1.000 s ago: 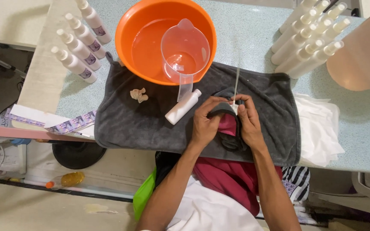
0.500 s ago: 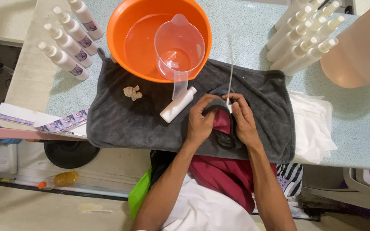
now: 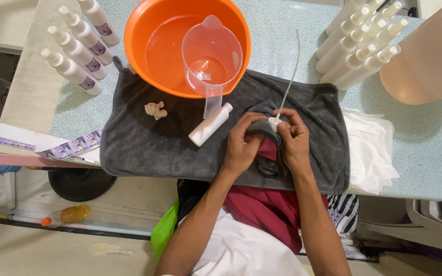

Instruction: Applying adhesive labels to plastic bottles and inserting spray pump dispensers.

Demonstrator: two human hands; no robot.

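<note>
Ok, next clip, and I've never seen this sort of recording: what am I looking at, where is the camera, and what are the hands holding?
There is no machine here. A person works with two bare hands, and the one camera sits on their head, looking straight down at a speckled table.

The left hand and right hand meet over a dark grey towel. Together they pinch a small white pump head with a long thin tube rising from it, with a fold of grey cloth under the fingers.

On the towel lie an open white bottle on its side and a small crumpled scrap. Behind stands an orange basin with a clear measuring jug in it. Rows of white bottles lie at the left and right. A large pinkish container and white cloths sit at the right.
</note>
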